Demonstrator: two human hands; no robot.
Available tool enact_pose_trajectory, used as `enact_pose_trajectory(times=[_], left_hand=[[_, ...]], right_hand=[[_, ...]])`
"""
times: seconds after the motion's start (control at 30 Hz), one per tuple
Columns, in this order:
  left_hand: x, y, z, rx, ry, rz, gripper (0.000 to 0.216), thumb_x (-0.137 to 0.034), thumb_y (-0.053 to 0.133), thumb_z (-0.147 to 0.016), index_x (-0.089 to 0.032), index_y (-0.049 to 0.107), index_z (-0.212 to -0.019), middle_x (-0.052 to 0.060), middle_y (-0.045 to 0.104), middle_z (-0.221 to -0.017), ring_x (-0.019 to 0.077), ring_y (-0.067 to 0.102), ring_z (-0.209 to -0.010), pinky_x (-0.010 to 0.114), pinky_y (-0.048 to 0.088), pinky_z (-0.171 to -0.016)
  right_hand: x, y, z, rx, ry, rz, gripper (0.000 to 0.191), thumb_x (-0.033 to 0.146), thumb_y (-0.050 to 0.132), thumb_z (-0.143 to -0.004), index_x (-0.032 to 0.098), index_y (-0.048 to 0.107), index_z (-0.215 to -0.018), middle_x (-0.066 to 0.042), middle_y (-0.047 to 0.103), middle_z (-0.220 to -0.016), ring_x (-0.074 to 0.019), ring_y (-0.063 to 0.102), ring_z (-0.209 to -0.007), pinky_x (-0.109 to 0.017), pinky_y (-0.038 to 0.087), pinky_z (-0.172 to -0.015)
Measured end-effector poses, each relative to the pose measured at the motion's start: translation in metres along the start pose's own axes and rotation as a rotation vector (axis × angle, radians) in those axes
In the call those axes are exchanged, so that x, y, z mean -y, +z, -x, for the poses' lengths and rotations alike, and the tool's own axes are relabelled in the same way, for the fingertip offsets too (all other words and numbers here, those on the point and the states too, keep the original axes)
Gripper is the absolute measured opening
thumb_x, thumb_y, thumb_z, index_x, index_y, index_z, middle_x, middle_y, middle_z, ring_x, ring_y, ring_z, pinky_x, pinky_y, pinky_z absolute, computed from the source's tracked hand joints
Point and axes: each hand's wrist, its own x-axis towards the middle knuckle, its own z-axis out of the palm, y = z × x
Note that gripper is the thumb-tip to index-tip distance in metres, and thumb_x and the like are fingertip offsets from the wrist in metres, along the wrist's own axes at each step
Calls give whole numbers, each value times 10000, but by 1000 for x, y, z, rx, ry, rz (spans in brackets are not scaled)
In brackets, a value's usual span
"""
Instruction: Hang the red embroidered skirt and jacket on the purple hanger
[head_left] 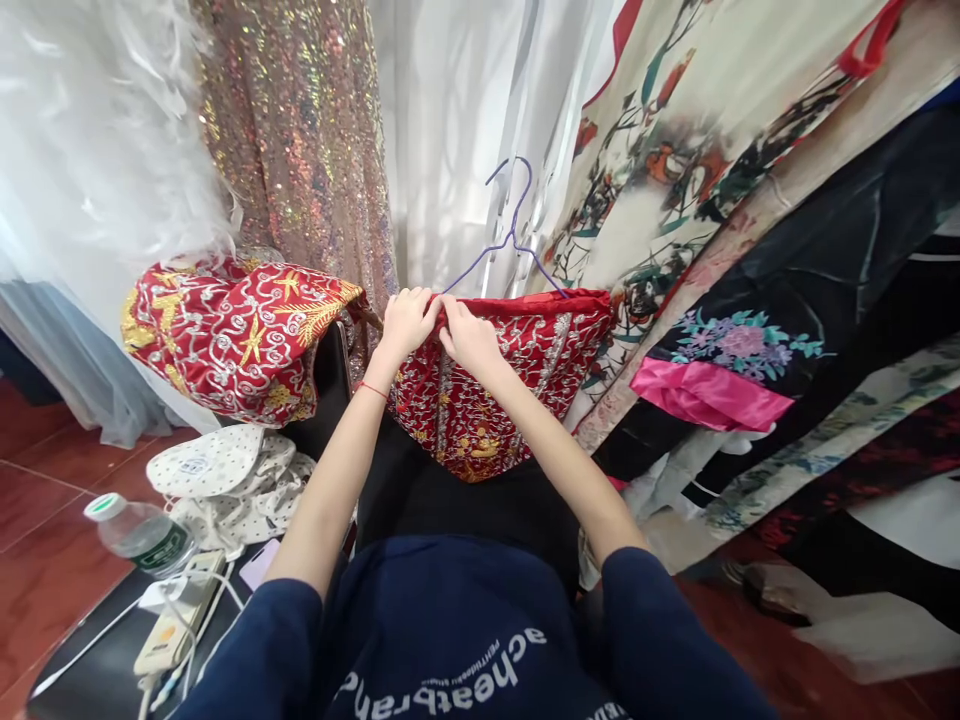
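Observation:
A red garment with gold and silver embroidery (517, 370) hangs on a thin purple wire hanger (510, 232) in front of me. My left hand (405, 320) and my right hand (469, 335) sit side by side at the garment's top edge, left of its middle. The fingers of both hands are curled and pinch the red fabric. The hanger's hook sticks up free above the hands.
A second red embroidered piece (232, 335) lies over a black chair at the left. Sequined and white gowns (300, 130) hang behind. Floral robes (750, 260) hang at the right. A water bottle (142, 535), a power strip (176, 620) and a dotted cloth (232, 480) lie at lower left.

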Motion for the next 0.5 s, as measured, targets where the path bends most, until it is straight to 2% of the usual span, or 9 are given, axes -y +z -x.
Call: enact_pose_trajectory(times=[0.1,0.2,0.33,0.5], left_hand=[[-2,-2,1,14,8,4,396,-374,267,-1074,-202,619,-1015,116,704,-1143,279,603,-1105,377,393,-940],[-2,-2,2,9,9,18,400,-371,262,-1073,-202,620,-1017,120,702,-1151,292,601,-1104,391,388,-938],[-1,1,1,9,23,19,395,-349,251,-1070,-204,615,-1014,125,697,-1137,297,595,-1087,401,381,-931],[0,4,1,-11,19,56,383,-374,270,-1068,-203,598,-969,124,691,-1114,293,593,-1086,398,374,-941]], right_hand=[[2,6,-6,-8,55,-15,574,237,326,-996,136,339,-1561,-177,631,-1348,-286,696,-1013,-368,545,-824],[-9,13,-6,-40,59,-87,514,263,351,-1014,168,441,-1511,-152,685,-1246,-282,691,-1003,-348,527,-818],[-32,13,-5,-104,-102,-264,400,347,414,-1025,191,615,-1333,-93,711,-1135,-217,668,-961,-278,494,-791],[-53,11,-2,-68,-270,-323,314,301,454,-981,169,664,-1173,-61,684,-996,-166,611,-830,-248,455,-737]])
